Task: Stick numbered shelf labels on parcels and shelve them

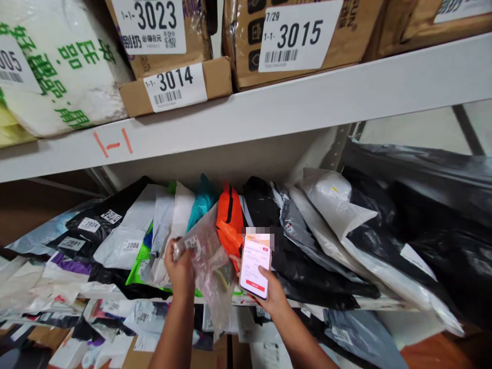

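Note:
My left hand (180, 270) is closed round the top of a clear plastic parcel bag (209, 266) with a small label, lifting it in front of the lower shelf. My right hand (269, 289) grips a smartphone (255, 265) upright, its lit screen showing a white page with a red button. Phone and bag are side by side, almost touching. Behind them stand an orange parcel (228, 220) and a teal parcel (200, 202) among the packed bags.
The lower shelf holds several soft parcels, black (269, 215), white (330, 200) and grey, some with number labels such as 3008 (131, 246). The white upper shelf board (269, 110) carries cardboard boxes labelled 3014 (175, 87), 3015 (298, 36), 3023. More parcels lie below.

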A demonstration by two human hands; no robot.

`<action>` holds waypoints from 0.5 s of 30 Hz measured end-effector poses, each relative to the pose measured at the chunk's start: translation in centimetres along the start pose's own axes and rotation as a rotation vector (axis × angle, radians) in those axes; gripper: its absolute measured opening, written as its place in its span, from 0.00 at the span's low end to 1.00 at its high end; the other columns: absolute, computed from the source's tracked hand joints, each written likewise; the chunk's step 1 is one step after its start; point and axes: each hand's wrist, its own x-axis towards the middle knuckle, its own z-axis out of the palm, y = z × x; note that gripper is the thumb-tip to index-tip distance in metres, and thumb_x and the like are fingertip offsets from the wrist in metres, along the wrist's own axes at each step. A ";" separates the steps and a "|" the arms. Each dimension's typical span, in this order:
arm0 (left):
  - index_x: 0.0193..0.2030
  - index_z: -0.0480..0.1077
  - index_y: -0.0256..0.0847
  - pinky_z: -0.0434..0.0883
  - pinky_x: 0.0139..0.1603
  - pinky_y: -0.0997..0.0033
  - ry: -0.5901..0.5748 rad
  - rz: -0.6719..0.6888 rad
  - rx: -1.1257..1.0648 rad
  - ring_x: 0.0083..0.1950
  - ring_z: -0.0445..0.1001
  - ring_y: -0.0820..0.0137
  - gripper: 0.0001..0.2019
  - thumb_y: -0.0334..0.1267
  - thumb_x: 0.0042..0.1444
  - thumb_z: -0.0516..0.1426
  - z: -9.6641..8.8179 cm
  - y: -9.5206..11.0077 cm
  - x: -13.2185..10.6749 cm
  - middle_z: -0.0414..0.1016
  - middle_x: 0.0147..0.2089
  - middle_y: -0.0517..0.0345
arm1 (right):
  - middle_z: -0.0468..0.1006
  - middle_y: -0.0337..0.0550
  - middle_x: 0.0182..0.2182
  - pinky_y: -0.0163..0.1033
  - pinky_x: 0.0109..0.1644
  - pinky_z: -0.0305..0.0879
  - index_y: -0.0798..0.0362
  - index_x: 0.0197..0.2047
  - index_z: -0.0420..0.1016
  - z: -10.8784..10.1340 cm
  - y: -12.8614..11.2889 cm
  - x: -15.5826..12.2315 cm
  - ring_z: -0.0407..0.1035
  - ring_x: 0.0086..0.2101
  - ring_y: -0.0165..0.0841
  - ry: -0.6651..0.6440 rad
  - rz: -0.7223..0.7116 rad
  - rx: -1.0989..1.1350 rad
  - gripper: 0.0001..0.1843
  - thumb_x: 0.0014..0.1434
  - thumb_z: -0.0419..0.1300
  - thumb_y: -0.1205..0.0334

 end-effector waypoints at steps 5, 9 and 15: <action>0.43 0.72 0.41 0.70 0.48 0.66 -0.310 -0.079 0.245 0.46 0.75 0.62 0.18 0.33 0.41 0.62 -2.4 -3.6 -5.7 0.78 0.44 0.52 | 0.82 0.53 0.45 0.49 0.48 0.74 0.54 0.47 0.75 -0.5 0.7 -0.1 0.78 0.44 0.47 0.053 -0.015 -0.018 0.31 0.38 0.75 0.59; 0.31 0.70 0.42 0.69 0.33 0.70 -0.162 -0.212 0.122 0.31 0.73 0.66 0.08 0.34 0.39 0.58 1.6 -4.9 -4.3 0.75 0.27 0.58 | 0.84 0.51 0.38 0.54 0.49 0.73 0.53 0.46 0.75 -0.6 0.9 -0.2 0.79 0.40 0.49 0.104 0.000 -0.034 0.35 0.33 0.77 0.57; 0.29 0.67 0.41 0.60 0.19 0.73 -0.276 -0.334 -0.013 0.15 0.61 0.73 0.10 0.37 0.36 0.57 7.9 -2.9 -2.0 0.63 0.16 0.67 | 0.85 0.49 0.37 0.55 0.49 0.74 0.53 0.50 0.73 -0.4 0.5 0.2 0.79 0.39 0.50 0.156 0.001 0.043 0.41 0.30 0.77 0.57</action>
